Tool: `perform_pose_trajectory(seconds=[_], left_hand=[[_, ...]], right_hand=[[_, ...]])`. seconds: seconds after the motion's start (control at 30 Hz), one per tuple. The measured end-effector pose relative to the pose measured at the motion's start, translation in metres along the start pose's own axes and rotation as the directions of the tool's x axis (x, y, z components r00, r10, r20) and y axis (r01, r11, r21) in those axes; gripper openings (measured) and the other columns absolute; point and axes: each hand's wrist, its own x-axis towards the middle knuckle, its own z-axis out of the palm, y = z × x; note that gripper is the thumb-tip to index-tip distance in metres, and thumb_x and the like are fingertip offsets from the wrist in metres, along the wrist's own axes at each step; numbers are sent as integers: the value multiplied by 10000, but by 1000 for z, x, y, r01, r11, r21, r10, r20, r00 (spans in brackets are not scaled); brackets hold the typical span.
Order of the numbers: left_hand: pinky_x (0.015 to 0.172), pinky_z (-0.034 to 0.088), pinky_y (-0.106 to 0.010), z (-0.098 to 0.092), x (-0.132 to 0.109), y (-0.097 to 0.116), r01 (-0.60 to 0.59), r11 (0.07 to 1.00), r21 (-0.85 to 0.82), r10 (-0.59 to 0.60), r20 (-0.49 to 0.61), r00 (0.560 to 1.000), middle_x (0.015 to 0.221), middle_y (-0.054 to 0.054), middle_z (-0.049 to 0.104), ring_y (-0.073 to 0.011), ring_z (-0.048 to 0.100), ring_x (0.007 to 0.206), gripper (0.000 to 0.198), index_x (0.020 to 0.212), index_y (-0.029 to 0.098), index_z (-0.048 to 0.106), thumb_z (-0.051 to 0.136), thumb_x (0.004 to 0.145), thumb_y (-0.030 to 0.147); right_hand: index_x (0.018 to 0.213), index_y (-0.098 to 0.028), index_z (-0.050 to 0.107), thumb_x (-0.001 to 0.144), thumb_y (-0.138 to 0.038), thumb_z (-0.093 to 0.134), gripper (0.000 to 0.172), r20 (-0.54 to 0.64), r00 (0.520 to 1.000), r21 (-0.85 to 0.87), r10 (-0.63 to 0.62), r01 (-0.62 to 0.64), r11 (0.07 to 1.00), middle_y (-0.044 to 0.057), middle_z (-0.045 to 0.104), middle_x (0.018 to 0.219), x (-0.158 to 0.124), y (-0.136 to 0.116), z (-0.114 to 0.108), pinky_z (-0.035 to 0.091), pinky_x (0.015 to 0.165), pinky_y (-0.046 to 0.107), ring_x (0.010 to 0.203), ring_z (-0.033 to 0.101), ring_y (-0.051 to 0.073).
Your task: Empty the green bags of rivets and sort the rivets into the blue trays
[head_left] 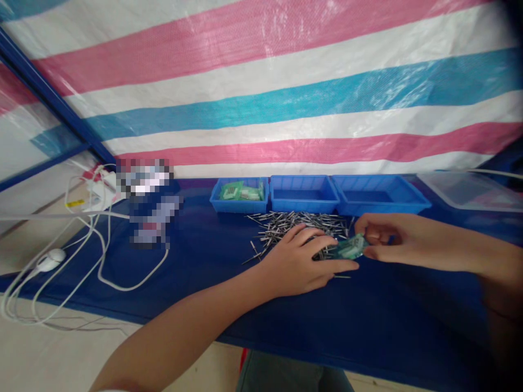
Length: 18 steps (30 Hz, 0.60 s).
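- A striped tarp (286, 81) in pink, white and turquoise fills the upper half of the frame.
- A blue table cover (204, 272) spreads across the lower half, from the left edge to the right edge.
- Three blue bins (303, 194) stand in a row at centre, against the tarp. The leftmost one holds several green bags (241, 190).
- A clear tray (469, 190) sits at the right edge, just beside the row.
- White cables (102, 239) loop over the cover at centre left.
- A pile of metal pins (294, 222) lies loose just below the bins: thin, grey and scattered in all directions.
- The left hand (302, 264) lies palm down on the near side of the pile, fingers loosely curved. Its thumb stretches rightward under the green packet. I cannot tell whether any pin is pinched beneath it.
- The right hand (388, 237), right of centre, has thumb and fingertips closed in a pinch on the packet's right end.
- The green packet (350, 248) is small, translucent and crinkled, with a glossy sheen. It is held between the two hands, just above the cover at the pile's right edge.
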Motion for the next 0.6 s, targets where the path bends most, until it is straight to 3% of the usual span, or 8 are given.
perform_pose_trajectory(seconds=[0.17, 0.3, 0.4, 0.47, 0.6], left_hand=[[1059, 355, -408, -1, 2, -3, -27, 999, -44, 27, -11, 1000, 1331, -81, 504, -243, 444, 1217, 349, 1272, 338, 578, 459, 945, 370], [1082, 342, -390, -5, 4, -5, -19, 994, -105, 8, -101, 995, 1326, -96, 517, -246, 432, 1246, 302, 1161, 256, 646, 470, 941, 366], [1080, 349, -369, -9, 5, -7, 99, 979, -177, -133, -194, 972, 1271, -122, 548, -230, 468, 1217, 283, 1094, 181, 654, 444, 953, 308], [1058, 373, -363, -10, 5, -10, 198, 947, -251, -255, -220, 941, 1249, -135, 559, -223, 499, 1181, 311, 1157, 154, 612, 429, 960, 311], [998, 408, -361, -11, 4, -17, 321, 858, -402, -403, -137, 905, 1201, -118, 607, -220, 543, 1119, 385, 1284, 153, 514, 407, 970, 348]], right_hand=[[877, -213, 578, 801, -502, 582, 299, -92, 996, -55, -15, 10, 998, -4, 525, 735, -9, 0, -9, 373, 592, 265, 662, 477, 141], [913, -227, 577, 812, -516, 571, 306, -140, 990, -14, -20, 18, 1000, 7, 551, 783, -14, 3, -14, 403, 612, 271, 699, 516, 151], [951, -236, 573, 782, -511, 614, 325, -256, 965, 22, -61, 69, 997, 12, 577, 821, -13, 3, -12, 439, 645, 284, 719, 554, 157], [932, -236, 567, 768, -483, 643, 306, -329, 935, 25, -129, 145, 989, 11, 590, 840, -9, -1, -8, 459, 673, 290, 711, 571, 148], [1022, -255, 530, 777, -385, 674, 312, -324, 909, 2, -261, 277, 961, -18, 592, 806, -1, -17, 7, 477, 714, 289, 711, 584, 133]])
